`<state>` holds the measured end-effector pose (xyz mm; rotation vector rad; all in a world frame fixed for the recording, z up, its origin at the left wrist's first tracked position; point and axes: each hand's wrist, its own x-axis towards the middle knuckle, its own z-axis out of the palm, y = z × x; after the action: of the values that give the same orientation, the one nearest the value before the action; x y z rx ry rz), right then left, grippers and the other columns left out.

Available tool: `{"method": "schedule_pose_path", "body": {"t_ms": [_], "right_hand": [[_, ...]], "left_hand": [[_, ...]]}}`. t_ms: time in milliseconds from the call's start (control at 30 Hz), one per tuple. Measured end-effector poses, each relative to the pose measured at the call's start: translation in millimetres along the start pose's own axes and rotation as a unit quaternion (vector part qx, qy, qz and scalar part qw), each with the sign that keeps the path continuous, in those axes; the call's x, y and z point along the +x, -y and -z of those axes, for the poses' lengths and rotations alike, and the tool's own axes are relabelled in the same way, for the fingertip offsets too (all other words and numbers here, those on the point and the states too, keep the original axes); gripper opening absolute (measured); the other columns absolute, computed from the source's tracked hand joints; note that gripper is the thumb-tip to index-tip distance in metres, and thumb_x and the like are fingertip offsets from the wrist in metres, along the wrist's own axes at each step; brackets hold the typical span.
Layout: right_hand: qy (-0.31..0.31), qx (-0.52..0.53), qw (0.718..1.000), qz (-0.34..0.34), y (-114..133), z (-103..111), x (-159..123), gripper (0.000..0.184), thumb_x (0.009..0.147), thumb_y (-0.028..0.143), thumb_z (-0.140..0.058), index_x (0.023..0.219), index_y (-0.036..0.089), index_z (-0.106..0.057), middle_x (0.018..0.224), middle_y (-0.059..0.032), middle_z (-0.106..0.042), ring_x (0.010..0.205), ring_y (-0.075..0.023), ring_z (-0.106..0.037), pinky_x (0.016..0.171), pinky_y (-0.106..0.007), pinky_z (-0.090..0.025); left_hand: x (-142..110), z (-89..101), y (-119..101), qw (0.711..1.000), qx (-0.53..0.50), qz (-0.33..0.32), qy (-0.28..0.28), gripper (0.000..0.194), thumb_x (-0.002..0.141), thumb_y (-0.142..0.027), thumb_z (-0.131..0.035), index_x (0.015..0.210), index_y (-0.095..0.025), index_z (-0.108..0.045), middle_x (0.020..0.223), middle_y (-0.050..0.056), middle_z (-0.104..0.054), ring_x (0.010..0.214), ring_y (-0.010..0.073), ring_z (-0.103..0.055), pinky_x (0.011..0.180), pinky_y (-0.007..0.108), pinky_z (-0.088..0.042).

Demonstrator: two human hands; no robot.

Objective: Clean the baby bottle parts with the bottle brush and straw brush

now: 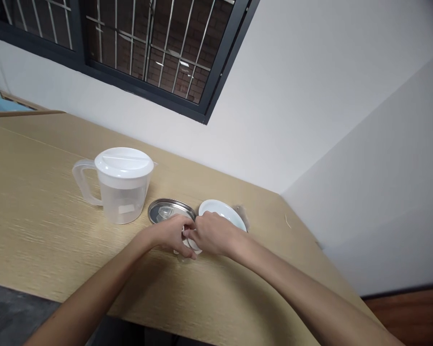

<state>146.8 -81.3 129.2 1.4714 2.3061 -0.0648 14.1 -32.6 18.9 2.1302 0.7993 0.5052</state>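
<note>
A small round container with a whitish top and a clear-looking lower part stands low over the table between my hands. My left hand is curled around its left side, thumb and fingers closed on it. From the right, my right hand is closed in a pinch at the container's upper edge; what exactly sits in its fingertips is hidden. Just behind my left hand lies a round metal tray with a clear glass-like piece on it. A white bowl is partly covered by my right hand.
A lidded plastic pitcher with clear liquid stands left of the tray, its handle to the left. The wooden table meets a white wall at the back. A barred window is above. A thin strip lies at right.
</note>
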Motion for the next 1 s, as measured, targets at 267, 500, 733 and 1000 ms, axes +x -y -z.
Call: {"method": "schedule_pose_path", "body": {"t_ms": [267,500,733,1000], "right_hand": [[-0.063,0.031,0.997,-0.041,-14.5,-2.1,-14.7,0.059,0.096,0.057,-0.032,0.086,0.015,-0.072,0.081,-0.0143,-0.069,0.074,-0.0264,-0.065,0.064,-0.032,-0.043],[-0.023,0.109,0.988,0.109,-29.3,-6.6,-21.3,0.043,0.08,0.029,-0.067,0.122,0.025,-0.06,0.105,-0.0064,-0.064,0.086,-0.0212,-0.063,0.064,-0.025,-0.038],[-0.077,0.115,0.97,0.201,-35.3,-17.9,-12.5,0.035,0.078,0.009,-0.063,0.111,0.021,-0.066,0.106,-0.0057,-0.066,0.096,-0.0206,-0.061,0.077,-0.027,-0.04],[-0.079,0.086,0.981,0.153,-31.1,-22.9,-8.4,0.025,0.084,0.025,-0.067,0.108,0.018,-0.066,0.095,-0.0082,-0.069,0.089,-0.0238,-0.064,0.07,-0.029,-0.042]], "left_hand": [[1.4,-2.4,3.3,0.999,-0.016,-0.042,0.011,0.032,0.053,-0.035,-0.081,0.077,-0.018,-0.068,0.068,-0.003,-0.061,0.063,0.0139,-0.054,0.056,0.024,-0.036],[-1.4,-0.3,-0.9,0.999,-0.019,-0.028,0.006,0.038,0.053,-0.033,-0.08,0.085,-0.018,-0.068,0.077,-0.001,-0.062,0.069,0.0158,-0.056,0.059,0.024,-0.039],[-0.4,-2.1,0.8,1.0,-0.008,-0.026,-0.005,0.044,0.051,-0.035,-0.082,0.089,-0.017,-0.068,0.077,0.0,-0.063,0.069,0.0167,-0.055,0.062,0.026,-0.038],[0.5,-0.4,2.8,0.999,0.008,-0.034,0.007,0.047,0.049,-0.039,-0.086,0.087,-0.017,-0.071,0.077,0.0,-0.064,0.074,0.0172,-0.054,0.066,0.025,-0.037]]}}
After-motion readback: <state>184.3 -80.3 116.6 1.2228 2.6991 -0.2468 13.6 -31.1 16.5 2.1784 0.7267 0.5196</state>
